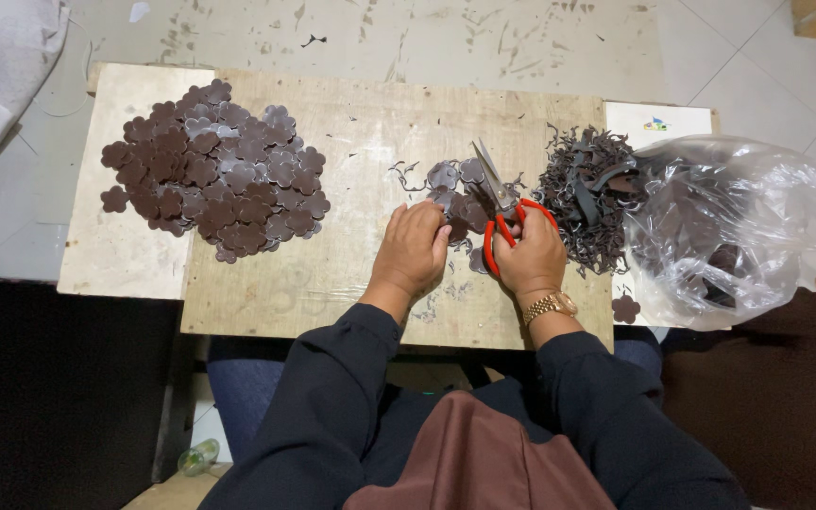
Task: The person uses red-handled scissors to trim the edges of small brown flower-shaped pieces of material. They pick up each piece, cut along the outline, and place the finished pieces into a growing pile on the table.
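Hands at the middle of the table, trimming dark flower-shaped pieces.

Left hand (415, 247) is curled over a dark brown flower-shaped cutout (458, 210), pinching it just beside the blades. Right hand (531, 253) is closed through the red loops of the scissors (502, 212), whose blades point up and away over the cutout. Far left on the wooden table (351, 274) lies a big heap of finished flower cutouts (216, 172). Right of the scissors sits a tangle of trimmed scraps (586, 194), then a clear plastic bag (734, 222).

Scuffed pale tiled floor (484, 38), worn plywood board tabletop (351, 274), dark cloth (49, 397) left
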`<action>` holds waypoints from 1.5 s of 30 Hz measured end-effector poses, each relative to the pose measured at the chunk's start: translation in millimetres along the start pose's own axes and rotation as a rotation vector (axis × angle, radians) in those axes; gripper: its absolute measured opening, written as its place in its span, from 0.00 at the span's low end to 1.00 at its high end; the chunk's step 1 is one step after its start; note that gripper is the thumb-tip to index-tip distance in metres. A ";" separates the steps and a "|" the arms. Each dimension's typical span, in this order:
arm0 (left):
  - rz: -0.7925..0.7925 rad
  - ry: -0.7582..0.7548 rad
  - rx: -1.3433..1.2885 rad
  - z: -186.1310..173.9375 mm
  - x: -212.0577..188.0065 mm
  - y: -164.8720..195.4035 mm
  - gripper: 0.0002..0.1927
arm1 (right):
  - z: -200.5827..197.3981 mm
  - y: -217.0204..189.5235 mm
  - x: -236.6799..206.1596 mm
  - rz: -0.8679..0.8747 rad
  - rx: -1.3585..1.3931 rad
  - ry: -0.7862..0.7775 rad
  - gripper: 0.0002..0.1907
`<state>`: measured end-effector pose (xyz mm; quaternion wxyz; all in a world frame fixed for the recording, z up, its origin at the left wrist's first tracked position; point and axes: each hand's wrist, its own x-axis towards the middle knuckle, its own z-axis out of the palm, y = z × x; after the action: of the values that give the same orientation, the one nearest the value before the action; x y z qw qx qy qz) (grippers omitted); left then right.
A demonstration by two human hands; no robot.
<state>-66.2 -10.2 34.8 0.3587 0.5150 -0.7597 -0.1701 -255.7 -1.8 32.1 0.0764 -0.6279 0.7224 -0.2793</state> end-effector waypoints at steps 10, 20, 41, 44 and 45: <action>-0.004 0.004 -0.010 0.2 -0.8 0.0 0.10 | 0.4 1.3 -0.9 -0.017 0.002 0.009 0.18; 0.012 0.026 0.009 1.1 -0.1 -0.7 0.11 | 1.3 1.1 -0.6 -0.013 0.004 0.018 0.16; -0.006 0.005 0.017 2.2 -1.6 -2.0 0.12 | 2.7 3.3 -1.7 -0.036 0.022 0.033 0.16; -0.004 0.010 0.013 2.5 -1.5 -1.7 0.12 | 2.5 2.9 -1.6 -0.028 0.018 0.027 0.16; -0.006 0.007 0.013 2.3 -1.5 -1.7 0.12 | 2.4 2.7 -1.5 -0.029 0.020 0.029 0.16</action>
<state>-66.4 -9.8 31.6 0.3576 0.5200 -0.7581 -0.1643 -256.6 -0.9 28.3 0.0681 -0.6334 0.7115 -0.2965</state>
